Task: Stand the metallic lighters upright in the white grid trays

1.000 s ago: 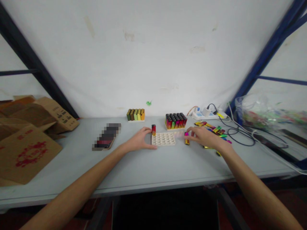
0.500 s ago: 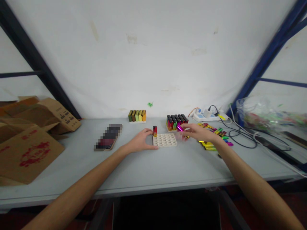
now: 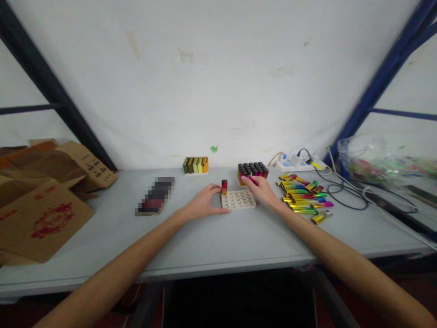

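Left hand [image 3: 202,204], curved wide, clasps a white, round-holed rectangular tray [image 3: 239,200], apparently to steady it; right hand [image 3: 262,190] closely pinches a shiny magenta lighter [image 3: 251,179].

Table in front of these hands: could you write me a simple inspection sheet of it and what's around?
Surface: pale grey table.
Job's things: holed tray; red lighter upright at its back left corner; loose lighters lying at right; left set and right set standing behind.
Clutter: cartons at left, plastic bag at right.
Grip: left hand spread around the tray's left end; right hand by its right end, holding a purple lighter, mostly hidden.
Cables: trailing at right, by a power strip.
Surroundings: marked white wall; blue post at right.
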A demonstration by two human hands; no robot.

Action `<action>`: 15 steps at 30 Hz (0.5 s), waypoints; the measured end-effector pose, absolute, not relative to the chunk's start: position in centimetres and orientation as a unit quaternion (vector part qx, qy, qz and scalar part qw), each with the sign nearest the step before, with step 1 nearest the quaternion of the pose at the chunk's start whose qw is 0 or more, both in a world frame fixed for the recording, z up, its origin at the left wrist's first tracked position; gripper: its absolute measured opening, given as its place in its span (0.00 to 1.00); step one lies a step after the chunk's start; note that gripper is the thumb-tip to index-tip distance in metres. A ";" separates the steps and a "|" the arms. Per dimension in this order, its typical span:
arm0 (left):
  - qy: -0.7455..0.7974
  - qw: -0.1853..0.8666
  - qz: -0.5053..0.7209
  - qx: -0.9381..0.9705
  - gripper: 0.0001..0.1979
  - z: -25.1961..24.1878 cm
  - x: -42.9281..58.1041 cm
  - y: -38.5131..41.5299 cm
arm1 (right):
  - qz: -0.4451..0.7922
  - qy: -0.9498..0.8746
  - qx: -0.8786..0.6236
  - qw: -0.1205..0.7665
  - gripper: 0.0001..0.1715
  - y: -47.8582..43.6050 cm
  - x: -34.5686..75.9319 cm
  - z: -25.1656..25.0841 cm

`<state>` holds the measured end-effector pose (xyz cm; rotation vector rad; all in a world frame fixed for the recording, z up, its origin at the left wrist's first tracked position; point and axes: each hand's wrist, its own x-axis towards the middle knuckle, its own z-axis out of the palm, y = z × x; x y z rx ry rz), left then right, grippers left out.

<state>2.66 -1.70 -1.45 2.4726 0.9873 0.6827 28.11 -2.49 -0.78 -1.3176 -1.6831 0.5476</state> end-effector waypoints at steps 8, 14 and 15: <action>0.347 0.191 0.239 0.886 0.35 -1.7 2.8 -1.7 | 0.165 -0.681 -0.558 0.444 0.22 -2.9 28.1 -0.7; 0.343 0.187 0.243 0.888 0.36 -1.8 2.8 -1.6 | 0.192 -0.700 -0.516 0.455 0.25 -3.3 28.3 -0.6; 0.343 0.186 0.242 0.889 0.36 -1.8 2.8 -1.6 | 0.204 -0.708 -0.500 0.455 0.24 -3.4 28.3 -0.5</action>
